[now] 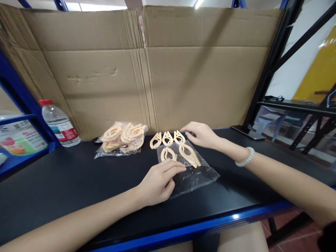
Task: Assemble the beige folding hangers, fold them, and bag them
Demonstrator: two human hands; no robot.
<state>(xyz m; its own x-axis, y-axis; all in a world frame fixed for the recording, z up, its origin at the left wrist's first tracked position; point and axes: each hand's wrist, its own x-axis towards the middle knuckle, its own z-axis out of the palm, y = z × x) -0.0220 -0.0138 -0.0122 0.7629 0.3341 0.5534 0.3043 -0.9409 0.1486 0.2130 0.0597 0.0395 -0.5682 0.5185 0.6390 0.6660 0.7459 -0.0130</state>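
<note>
My left hand (pixel 160 180) lies over a clear plastic bag (pixel 194 180), its fingers stretched out. Under and beyond those fingers, one beige folding hanger (pixel 168 153) in the bag is partly covered. A second bagged hanger (pixel 188 155) lies to its right, slanting. Behind the bag, three similar hangers stand in a row: a left one (pixel 155 140), a middle one (pixel 167 138) and a right one (pixel 179 137). My right hand (pixel 201 134) hovers by the right one, fingers bent and apart; whether a fingertip touches it I cannot tell.
To the left, a pile of bagged beige hangers (pixel 122 138) sits against the cardboard wall (pixel 210 84). A red-capped water bottle (pixel 59 122) leans at the far left. At the back right lies a phone (pixel 247 132). The black table (pixel 78 182) has a blue front edge (pixel 199 227).
</note>
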